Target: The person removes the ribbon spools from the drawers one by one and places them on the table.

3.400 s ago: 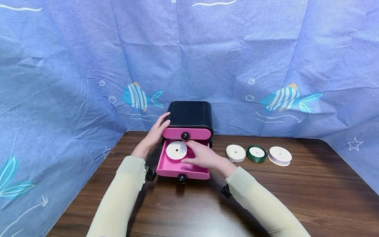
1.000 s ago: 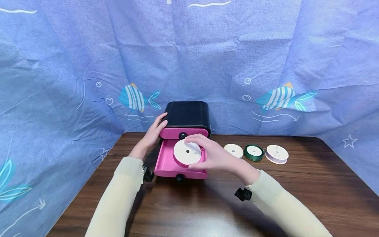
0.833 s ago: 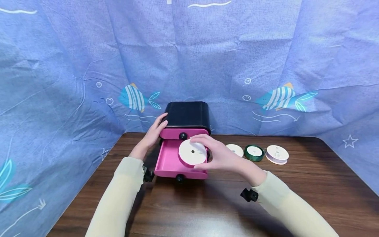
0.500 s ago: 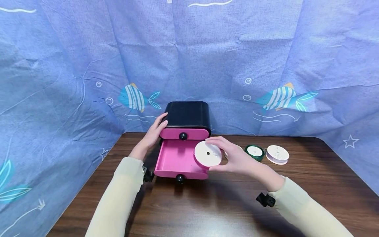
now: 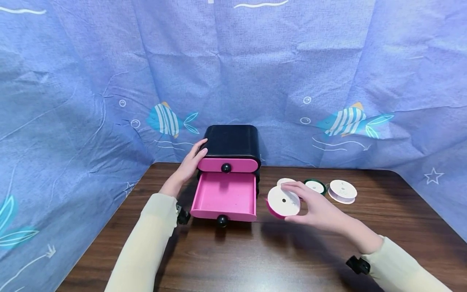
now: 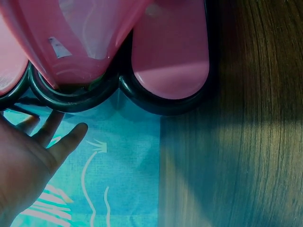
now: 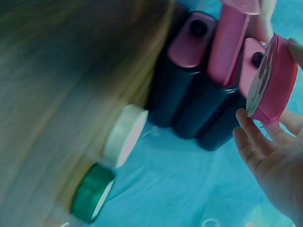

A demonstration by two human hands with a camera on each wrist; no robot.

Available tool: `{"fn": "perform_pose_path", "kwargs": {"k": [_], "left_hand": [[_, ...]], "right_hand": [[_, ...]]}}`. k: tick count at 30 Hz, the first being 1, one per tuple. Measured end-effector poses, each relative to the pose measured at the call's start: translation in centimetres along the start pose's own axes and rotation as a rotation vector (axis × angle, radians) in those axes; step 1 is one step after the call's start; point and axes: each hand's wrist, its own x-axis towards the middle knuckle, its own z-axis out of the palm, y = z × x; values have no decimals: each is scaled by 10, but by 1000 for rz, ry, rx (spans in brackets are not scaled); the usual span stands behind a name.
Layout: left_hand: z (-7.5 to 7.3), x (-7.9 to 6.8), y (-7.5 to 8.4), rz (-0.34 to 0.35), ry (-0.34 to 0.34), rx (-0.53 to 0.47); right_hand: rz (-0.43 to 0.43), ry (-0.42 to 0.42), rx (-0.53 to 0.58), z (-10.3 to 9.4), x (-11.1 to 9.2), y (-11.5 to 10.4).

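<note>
My right hand (image 5: 321,209) pinches a spool of pink ribbon (image 5: 279,203) by its rim, thumb on the near side and fingers on the far side. The spool is held above the table, right of the small black chest of drawers (image 5: 232,140). In the right wrist view the ribbon spool (image 7: 279,78) shows its bright pink edge. The chest's middle drawer (image 5: 224,194) is pulled out, with nothing inside it. My left hand (image 5: 187,167) rests against the chest's left side, fingers extended. In the left wrist view the left hand (image 6: 28,163) reaches the black casing with spread fingers.
Behind the right hand a white ribbon spool (image 5: 285,181), a green one (image 5: 315,186) and a pale lilac one (image 5: 343,191) lie in a row on the wooden table (image 5: 233,259). The top drawer (image 5: 240,164) is closed. A blue cloth (image 5: 277,81) hangs behind.
The pink ribbon spool lay in the drawer; the right hand has lifted it out and carried it right, past the drawer's side. The left hand has stayed on the chest.
</note>
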Motion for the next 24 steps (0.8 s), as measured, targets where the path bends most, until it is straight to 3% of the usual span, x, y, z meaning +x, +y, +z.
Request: {"fn": "perform_pose_path", "kwargs": {"k": [4, 7, 13, 24], "left_hand": [[-3, 8, -17, 2, 14, -3], [-2, 9, -22, 11, 30, 16], [-1, 9, -22, 24, 43, 20], [-2, 8, -17, -3, 9, -25]], "right_hand": [[15, 15, -31, 1, -15, 12], [30, 15, -53, 4, -23, 21], [70, -5, -99, 12, -33, 35], [122, -65, -111, 23, -30, 63]]}}
